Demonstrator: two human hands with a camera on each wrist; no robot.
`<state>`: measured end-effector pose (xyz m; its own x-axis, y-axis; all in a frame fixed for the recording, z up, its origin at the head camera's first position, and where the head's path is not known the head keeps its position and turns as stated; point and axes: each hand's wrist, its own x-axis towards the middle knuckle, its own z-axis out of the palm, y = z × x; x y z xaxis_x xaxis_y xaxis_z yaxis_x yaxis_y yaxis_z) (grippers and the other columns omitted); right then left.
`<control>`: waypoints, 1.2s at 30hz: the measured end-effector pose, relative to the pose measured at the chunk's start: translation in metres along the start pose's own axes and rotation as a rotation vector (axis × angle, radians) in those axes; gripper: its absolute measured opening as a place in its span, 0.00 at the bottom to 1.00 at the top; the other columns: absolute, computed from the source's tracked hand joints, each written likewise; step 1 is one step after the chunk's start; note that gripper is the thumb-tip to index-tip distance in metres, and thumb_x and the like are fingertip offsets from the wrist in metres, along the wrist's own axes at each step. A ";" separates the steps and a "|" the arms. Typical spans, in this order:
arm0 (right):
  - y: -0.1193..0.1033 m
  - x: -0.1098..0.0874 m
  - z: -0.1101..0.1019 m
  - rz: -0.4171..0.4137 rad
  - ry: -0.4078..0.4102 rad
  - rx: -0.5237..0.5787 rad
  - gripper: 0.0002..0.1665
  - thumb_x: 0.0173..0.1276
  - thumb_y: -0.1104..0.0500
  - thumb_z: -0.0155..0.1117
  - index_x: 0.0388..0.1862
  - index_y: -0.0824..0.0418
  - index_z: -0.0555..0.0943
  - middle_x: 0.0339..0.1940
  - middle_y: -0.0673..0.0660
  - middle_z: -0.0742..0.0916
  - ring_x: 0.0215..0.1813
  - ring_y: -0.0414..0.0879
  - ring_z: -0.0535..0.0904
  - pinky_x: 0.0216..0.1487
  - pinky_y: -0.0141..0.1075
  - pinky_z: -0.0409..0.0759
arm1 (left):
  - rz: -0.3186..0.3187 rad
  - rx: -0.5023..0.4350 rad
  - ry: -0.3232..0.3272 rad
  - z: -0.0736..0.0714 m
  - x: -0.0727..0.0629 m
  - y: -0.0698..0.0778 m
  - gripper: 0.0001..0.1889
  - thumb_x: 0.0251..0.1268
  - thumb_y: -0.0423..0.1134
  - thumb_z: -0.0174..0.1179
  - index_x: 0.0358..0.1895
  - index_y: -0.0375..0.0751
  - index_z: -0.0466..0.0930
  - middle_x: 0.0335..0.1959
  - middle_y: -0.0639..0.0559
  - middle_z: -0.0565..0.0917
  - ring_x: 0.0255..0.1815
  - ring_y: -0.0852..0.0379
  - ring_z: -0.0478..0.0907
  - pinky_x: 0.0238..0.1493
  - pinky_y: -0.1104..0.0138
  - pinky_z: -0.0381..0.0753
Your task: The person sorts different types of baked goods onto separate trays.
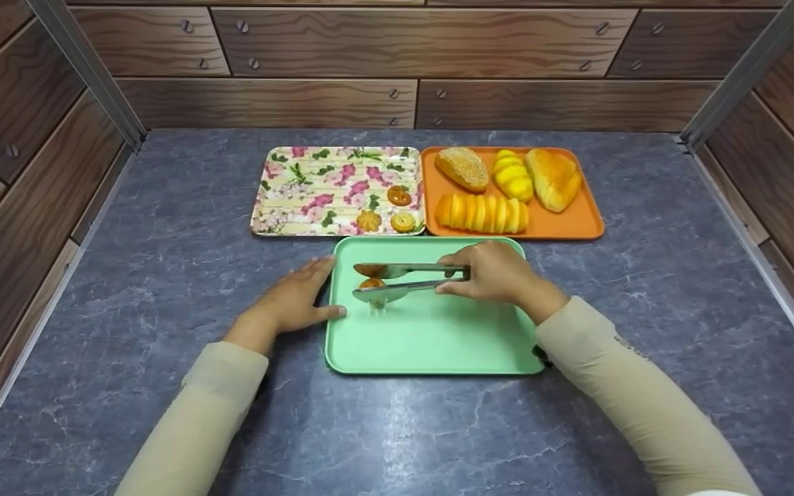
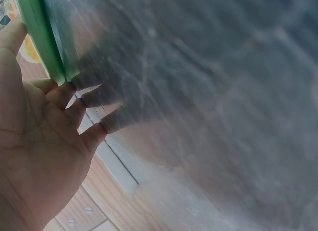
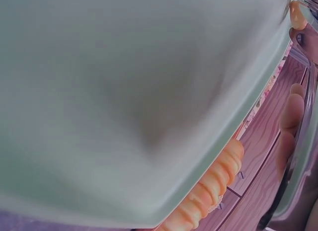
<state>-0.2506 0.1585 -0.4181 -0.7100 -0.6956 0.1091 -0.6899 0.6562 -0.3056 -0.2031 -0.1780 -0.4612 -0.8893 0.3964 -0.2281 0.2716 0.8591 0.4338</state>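
My right hand (image 1: 500, 275) grips metal tongs (image 1: 400, 269) over the green tray (image 1: 431, 344). Near the tongs' tips, a small orange-brown cookie (image 1: 371, 283) shows between the two blades, partly hidden by the lower one. The same cookie (image 3: 297, 17) appears at the top right of the right wrist view. At the tray's left edge lies my left hand (image 1: 293, 300), its thumb over the rim and its other fingers along the outside. In the left wrist view those fingers (image 2: 59, 94) extend beside the green rim.
Behind the green tray stands a floral tray (image 1: 300, 179) with a pretzel (image 1: 399, 195) and two small cookies. Beside it, an orange tray (image 1: 569, 224) bears several breads, including a ridged loaf (image 1: 483, 213). Wood-patterned walls (image 1: 266, 103) enclose the grey marbled table (image 1: 163, 275).
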 end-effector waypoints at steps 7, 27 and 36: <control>-0.001 0.001 0.000 -0.001 -0.019 -0.038 0.28 0.57 0.38 0.69 0.50 0.54 0.86 0.34 0.48 0.89 0.24 0.40 0.79 0.28 0.40 0.78 | 0.007 -0.004 0.004 0.001 0.000 0.000 0.49 0.62 0.63 0.56 0.77 0.40 0.42 0.76 0.44 0.48 0.75 0.45 0.41 0.71 0.48 0.45; -0.010 0.003 -0.009 -0.049 -0.028 -0.161 0.22 0.58 0.39 0.68 0.44 0.51 0.88 0.30 0.48 0.88 0.24 0.41 0.79 0.22 0.39 0.75 | 0.007 -0.002 0.012 0.001 0.001 0.000 0.49 0.62 0.62 0.57 0.77 0.41 0.43 0.76 0.43 0.49 0.75 0.45 0.42 0.71 0.48 0.46; -0.006 0.000 -0.007 -0.034 -0.006 -0.147 0.24 0.58 0.39 0.69 0.46 0.53 0.88 0.35 0.51 0.89 0.28 0.44 0.83 0.26 0.42 0.78 | 0.008 0.005 0.018 0.002 0.001 0.000 0.49 0.62 0.62 0.57 0.77 0.40 0.43 0.76 0.43 0.50 0.75 0.44 0.42 0.71 0.48 0.46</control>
<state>-0.2474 0.1565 -0.4096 -0.6852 -0.7198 0.1112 -0.7272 0.6675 -0.1602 -0.2032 -0.1776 -0.4628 -0.8935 0.3975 -0.2090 0.2807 0.8575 0.4312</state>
